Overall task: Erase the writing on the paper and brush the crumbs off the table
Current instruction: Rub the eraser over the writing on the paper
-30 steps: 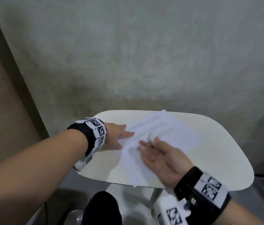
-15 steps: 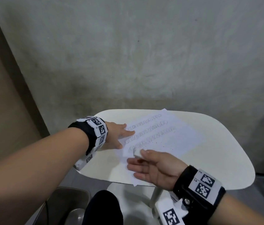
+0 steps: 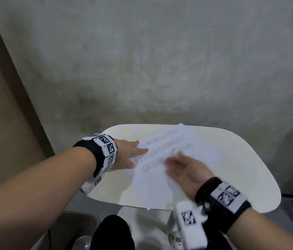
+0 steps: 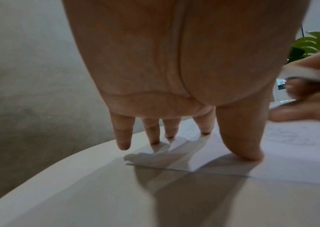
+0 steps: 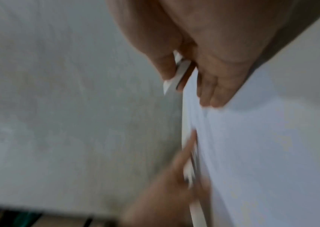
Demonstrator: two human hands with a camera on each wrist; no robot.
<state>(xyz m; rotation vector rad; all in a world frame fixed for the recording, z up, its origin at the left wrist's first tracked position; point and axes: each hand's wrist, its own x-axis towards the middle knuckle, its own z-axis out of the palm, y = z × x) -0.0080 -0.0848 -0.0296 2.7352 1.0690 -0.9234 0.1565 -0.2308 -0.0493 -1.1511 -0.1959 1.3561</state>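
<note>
The right hand (image 3: 183, 170) pinches a white eraser (image 4: 308, 73) between thumb and fingers and works over the middle of the paper (image 3: 162, 184); its image is motion-blurred. Risk: a hard stroke toward the near edge, where the sheet overhangs the table (image 3: 250, 159), is likely to crease or tear the paper or drag it off. Farther on, the left hand (image 3: 129, 154) lies flat with fingers spread, thumb and fingertips pressing the sheet's left edge; if this pressure lapses, the sheet will probably skid under the eraser. The paper is white, thin, set askew on the white table, with several rows of looped pencil writing (image 3: 162, 143) still legible toward its far end.
</note>
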